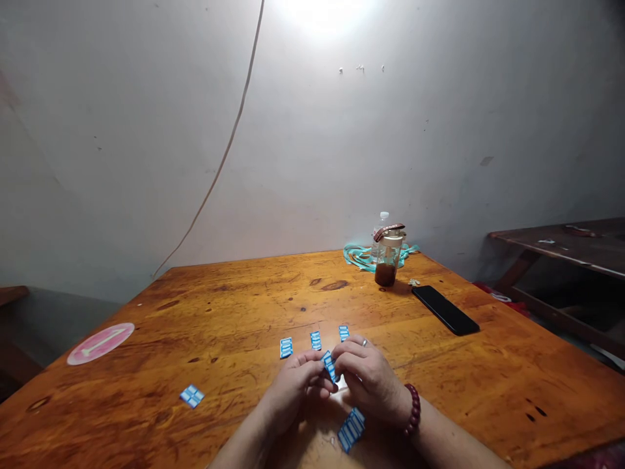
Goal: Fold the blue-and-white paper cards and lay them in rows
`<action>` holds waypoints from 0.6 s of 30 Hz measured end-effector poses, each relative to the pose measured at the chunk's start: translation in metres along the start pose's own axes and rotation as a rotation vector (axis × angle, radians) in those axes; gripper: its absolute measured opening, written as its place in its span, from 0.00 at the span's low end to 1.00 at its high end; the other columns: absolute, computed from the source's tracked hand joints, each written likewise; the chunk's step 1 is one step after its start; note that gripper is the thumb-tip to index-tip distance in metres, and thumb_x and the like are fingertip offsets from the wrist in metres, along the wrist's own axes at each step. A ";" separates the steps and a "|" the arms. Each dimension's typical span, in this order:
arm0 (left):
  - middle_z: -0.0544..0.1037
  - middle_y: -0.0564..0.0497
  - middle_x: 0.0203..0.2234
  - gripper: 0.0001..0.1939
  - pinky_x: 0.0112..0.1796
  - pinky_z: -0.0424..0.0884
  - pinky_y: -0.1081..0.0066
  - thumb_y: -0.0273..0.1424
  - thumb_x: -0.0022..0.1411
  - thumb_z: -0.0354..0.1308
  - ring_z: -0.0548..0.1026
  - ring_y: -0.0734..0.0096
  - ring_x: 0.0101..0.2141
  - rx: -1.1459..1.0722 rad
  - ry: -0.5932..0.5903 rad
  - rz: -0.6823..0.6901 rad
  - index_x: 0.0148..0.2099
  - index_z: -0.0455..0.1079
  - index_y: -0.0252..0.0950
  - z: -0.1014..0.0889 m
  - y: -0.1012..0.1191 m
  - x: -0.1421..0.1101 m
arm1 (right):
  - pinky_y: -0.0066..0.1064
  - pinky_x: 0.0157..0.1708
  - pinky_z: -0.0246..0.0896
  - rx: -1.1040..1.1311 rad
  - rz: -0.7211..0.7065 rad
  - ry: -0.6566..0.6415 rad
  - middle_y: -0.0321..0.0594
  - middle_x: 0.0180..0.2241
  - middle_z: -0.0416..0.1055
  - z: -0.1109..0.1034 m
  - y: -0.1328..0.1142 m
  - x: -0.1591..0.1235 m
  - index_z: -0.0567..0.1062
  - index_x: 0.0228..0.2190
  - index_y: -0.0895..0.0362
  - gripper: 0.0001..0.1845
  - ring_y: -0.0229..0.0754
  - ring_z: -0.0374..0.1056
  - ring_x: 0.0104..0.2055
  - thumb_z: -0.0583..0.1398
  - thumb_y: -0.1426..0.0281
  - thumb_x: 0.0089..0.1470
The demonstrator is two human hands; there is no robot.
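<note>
Between my two hands is a small sheet of blue-bordered white labels (329,367). My left hand (297,381) pinches it from the left, thumb on top. Bent fingers of my right hand (364,371) meet at its right edge, and they appear to pinch it too. Beyond the hands lie three similar label sheets: a left one (286,348), a middle one (316,341) and a right one (344,333), partly covered by my right hand. Several more sheets lie overlapped in a pile (351,430) below my right hand. Another label sheet (192,396) lies apart at the left.
On the wooden table (234,312), a black phone (445,309) lies at the right. Behind it stand a cup of dark drink (385,270) and a clear bottle (384,218), near a turquoise strap (359,257). A pink round sticker (101,344) marks the left edge. A wall rises behind.
</note>
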State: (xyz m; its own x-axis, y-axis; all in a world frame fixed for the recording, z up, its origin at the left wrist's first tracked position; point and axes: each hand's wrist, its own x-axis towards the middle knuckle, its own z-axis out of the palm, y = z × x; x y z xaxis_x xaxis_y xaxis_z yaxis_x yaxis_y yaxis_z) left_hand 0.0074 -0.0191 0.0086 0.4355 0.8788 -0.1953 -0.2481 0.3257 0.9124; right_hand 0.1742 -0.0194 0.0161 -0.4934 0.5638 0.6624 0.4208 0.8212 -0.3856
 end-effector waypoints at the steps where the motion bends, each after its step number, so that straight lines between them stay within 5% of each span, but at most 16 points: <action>1: 0.73 0.47 0.24 0.09 0.24 0.63 0.78 0.31 0.50 0.54 0.71 0.75 0.23 0.001 0.002 -0.004 0.33 0.69 0.31 0.000 0.000 0.000 | 0.31 0.35 0.55 -0.004 -0.002 0.002 0.37 0.30 0.68 -0.001 -0.001 0.000 0.67 0.24 0.55 0.10 0.37 0.59 0.33 0.50 0.78 0.50; 11: 0.71 0.49 0.22 0.12 0.23 0.62 0.79 0.36 0.52 0.55 0.69 0.78 0.22 0.037 -0.032 0.023 0.33 0.69 0.30 0.007 0.003 -0.002 | 0.31 0.37 0.55 0.008 0.004 -0.031 0.37 0.34 0.68 -0.001 -0.002 0.001 0.68 0.24 0.55 0.10 0.37 0.59 0.34 0.50 0.77 0.51; 18: 0.69 0.52 0.19 0.14 0.22 0.59 0.80 0.39 0.51 0.56 0.66 0.79 0.20 0.071 0.066 0.065 0.32 0.69 0.31 0.002 -0.001 0.003 | 0.27 0.30 0.56 0.145 0.338 0.056 0.36 0.27 0.64 0.002 -0.006 0.000 0.66 0.30 0.56 0.04 0.35 0.60 0.29 0.51 0.71 0.52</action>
State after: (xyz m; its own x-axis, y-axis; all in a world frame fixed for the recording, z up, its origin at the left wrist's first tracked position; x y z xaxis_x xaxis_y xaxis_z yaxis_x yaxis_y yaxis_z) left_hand 0.0107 -0.0175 0.0074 0.3618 0.9191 -0.1563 -0.2111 0.2440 0.9465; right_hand 0.1706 -0.0241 0.0173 -0.3007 0.8026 0.5152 0.4388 0.5961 -0.6724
